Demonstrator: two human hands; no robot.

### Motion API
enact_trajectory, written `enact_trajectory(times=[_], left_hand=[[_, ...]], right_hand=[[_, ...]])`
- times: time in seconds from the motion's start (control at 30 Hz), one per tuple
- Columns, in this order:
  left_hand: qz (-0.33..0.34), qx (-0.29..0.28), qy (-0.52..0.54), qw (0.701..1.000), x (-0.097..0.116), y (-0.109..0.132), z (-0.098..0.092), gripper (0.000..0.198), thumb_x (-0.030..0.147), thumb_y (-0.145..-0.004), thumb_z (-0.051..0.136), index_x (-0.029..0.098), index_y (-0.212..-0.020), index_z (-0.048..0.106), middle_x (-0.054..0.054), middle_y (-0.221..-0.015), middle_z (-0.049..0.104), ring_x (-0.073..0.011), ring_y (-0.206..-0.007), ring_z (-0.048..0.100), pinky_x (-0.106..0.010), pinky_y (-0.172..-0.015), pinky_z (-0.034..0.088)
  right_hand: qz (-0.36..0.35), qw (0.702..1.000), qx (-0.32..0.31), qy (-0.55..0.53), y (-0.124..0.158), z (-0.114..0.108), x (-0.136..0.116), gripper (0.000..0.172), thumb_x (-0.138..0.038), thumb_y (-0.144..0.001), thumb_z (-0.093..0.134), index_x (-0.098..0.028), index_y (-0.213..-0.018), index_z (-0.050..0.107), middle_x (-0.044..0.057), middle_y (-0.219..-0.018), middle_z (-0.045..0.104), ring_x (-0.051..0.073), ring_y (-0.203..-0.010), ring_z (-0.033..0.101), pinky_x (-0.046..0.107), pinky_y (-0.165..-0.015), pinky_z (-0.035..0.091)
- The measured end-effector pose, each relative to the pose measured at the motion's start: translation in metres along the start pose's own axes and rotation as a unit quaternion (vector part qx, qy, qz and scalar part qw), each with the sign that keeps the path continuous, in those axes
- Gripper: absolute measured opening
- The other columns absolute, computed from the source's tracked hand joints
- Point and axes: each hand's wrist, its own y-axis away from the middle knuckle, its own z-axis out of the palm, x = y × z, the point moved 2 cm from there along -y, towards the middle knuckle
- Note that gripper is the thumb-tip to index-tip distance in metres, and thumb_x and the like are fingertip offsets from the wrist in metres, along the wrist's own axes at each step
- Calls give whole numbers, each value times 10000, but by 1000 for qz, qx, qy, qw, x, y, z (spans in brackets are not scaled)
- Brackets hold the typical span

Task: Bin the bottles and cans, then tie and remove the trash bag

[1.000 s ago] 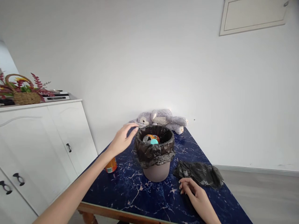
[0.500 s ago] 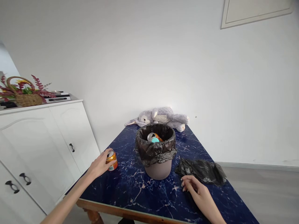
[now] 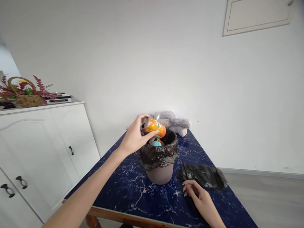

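An orange drink can [image 3: 155,126], tilted on its side, is in the grip of my left hand [image 3: 135,134] above the rim of a small grey trash bin [image 3: 160,174]. A black plastic bag [image 3: 158,158] lines the bin and folds down over its outside. Within the bin, another drink can [image 3: 154,141] and a turquoise round thing [image 3: 157,144] show near the top. My right hand [image 3: 197,196] rests on the table, loosely curled with a gap between thumb and fingers, and nothing shows in it. Just beyond it lies a second black plastic bag [image 3: 204,175], flattened and crumpled.
The blue marble-patterned table [image 3: 133,190] stands against a white wall. At its far end lies a grey plush rabbit [image 3: 178,123], partly covered by my left hand and the can. To the left is a white cabinet [image 3: 66,136] with a flower basket [image 3: 29,99] on top.
My left hand has lifted the orange can off the left side of the table and carried it right and up over the bin. The right hand stays in place.
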Motion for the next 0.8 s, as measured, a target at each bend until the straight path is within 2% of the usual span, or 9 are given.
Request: enact_trajectory(times=[0.13,0.23,0.3,0.4,0.47,0.53,0.6,0.7,0.8], left_hand=[[9,-115,-19,993,-6,-18,35,568,495,-873,782,277,-1340,543,-135,-1327,685,-340,-1155,699,-471,-878,600],[-8,-180,-13,984,-12,-19,43,499,578,-957,646,263,-1341,601,-146,-1401,666,-359,-1273,651,-506,-984,565],[-28,-164,4,986,-17,-12,37,500,611,-1012,537,271,-1372,607,-131,-1475,631,-347,-1361,599,-503,-1061,530],[-59,-80,33,994,-33,4,19,465,595,-1037,504,273,-1356,609,-106,-1474,639,-309,-1378,594,-467,-1120,498],[-89,-24,39,995,-51,19,7,434,586,-1033,519,265,-1308,618,-103,-1442,660,-297,-1368,603,-453,-1138,480],[-143,23,46,988,-73,37,-3,433,605,-1014,543,257,-1260,623,-106,-1419,671,-300,-1362,607,-444,-1128,482],[-228,55,70,970,-97,59,-8,476,653,-976,576,246,-1218,619,-112,-1381,689,-304,-1340,620,-437,-1122,483],[-354,41,116,927,-125,99,-4,604,739,-908,614,206,-1192,617,-148,-1254,738,-325,-1207,696,-466,-1072,522],[-458,-34,208,864,-137,136,14,687,747,-838,713,169,-1197,619,-178,-1181,761,-341,-1097,744,-469,-983,580]], right_hand=[[6,1000,-4,-2,-1,0,2,496,-690,-993,520,-236,-1063,704,80,-914,748,237,-808,726,308,-739,573],[12,1000,-11,1,-1,0,3,514,-699,-995,505,-227,-1079,692,88,-931,745,240,-822,728,310,-749,572],[11,1000,-15,3,-1,0,3,511,-691,-1001,499,-224,-1090,686,90,-944,744,240,-835,728,312,-765,569],[3,1000,-13,3,-1,0,2,488,-671,-1007,508,-225,-1091,684,82,-943,742,237,-837,722,311,-774,562],[-1,1000,-11,1,-1,0,0,480,-667,-1006,514,-227,-1077,691,78,-932,740,236,-830,721,312,-771,558],[-1,1000,-10,-4,-1,0,-1,482,-672,-1001,521,-229,-1062,701,77,-926,740,238,-825,721,316,-765,557],[4,1000,-9,-10,-1,0,-1,486,-681,-989,540,-232,-1056,712,77,-927,744,240,-824,721,319,-757,556],[16,999,-12,-38,-4,1,-3,512,-710,-949,594,-225,-1043,731,72,-908,746,235,-809,715,327,-763,559],[46,991,-27,-120,-13,2,-17,554,-726,-886,686,-205,-1071,727,76,-923,757,232,-806,721,336,-761,574]])
